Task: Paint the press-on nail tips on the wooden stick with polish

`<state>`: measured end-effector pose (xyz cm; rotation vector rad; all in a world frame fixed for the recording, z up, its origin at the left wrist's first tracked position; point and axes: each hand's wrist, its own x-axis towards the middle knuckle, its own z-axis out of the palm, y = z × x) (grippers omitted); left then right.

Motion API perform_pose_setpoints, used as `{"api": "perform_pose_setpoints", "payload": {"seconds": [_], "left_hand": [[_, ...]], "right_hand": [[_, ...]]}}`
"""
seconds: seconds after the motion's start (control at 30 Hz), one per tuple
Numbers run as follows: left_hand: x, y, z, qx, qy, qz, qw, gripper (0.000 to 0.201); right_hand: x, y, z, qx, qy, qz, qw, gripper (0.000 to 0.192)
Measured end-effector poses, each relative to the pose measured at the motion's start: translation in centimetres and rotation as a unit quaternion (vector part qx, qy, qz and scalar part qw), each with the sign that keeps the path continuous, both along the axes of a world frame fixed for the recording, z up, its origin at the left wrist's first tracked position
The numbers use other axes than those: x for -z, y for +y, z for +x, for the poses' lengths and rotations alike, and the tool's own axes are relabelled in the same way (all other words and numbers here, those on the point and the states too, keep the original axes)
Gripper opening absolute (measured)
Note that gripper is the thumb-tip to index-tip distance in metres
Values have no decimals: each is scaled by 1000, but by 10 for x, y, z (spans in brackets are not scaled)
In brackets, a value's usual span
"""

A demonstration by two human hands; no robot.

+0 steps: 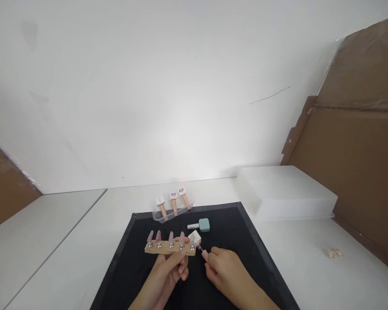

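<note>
My left hand (173, 268) grips a wooden nail display stand (164, 249) from below, with the thumb on its front. Several false nails (171, 238) stand upright on round metal studs along it, some pale pink, one deeper pink. In my right hand (224, 267) is a nail polish brush (204, 255), held by its peach cap handle. The dark stem points to the neck of a white nail polish bottle (195, 238); whether the tip is inside I cannot tell. This bottle lies partly behind the right end of the stand, close to my left fingers.
A mint-green bottle with a silver cap (203, 225) lies on the black mat (142, 230). Behind, a clear tray (162, 220) holds three white bottles with peach caps. A translucent box (287, 193) and small cream-coloured rings (333, 253) are at the right. Cardboard (358, 172) borders the right side.
</note>
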<state>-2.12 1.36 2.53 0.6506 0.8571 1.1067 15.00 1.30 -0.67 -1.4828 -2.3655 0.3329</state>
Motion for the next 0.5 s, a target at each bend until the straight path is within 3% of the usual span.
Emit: {"api": "perform_pose_setpoints", "payload": {"seconds": [0.2, 0.5], "left_hand": [[1, 1, 0, 5, -2, -2, 1000, 50], [3, 0, -2, 15, -9, 0, 1000, 50]], "right_hand": [[7, 0, -2, 25, -10, -4, 1000, 18], [7, 3, -2, 68, 53, -28, 996, 15]]}}
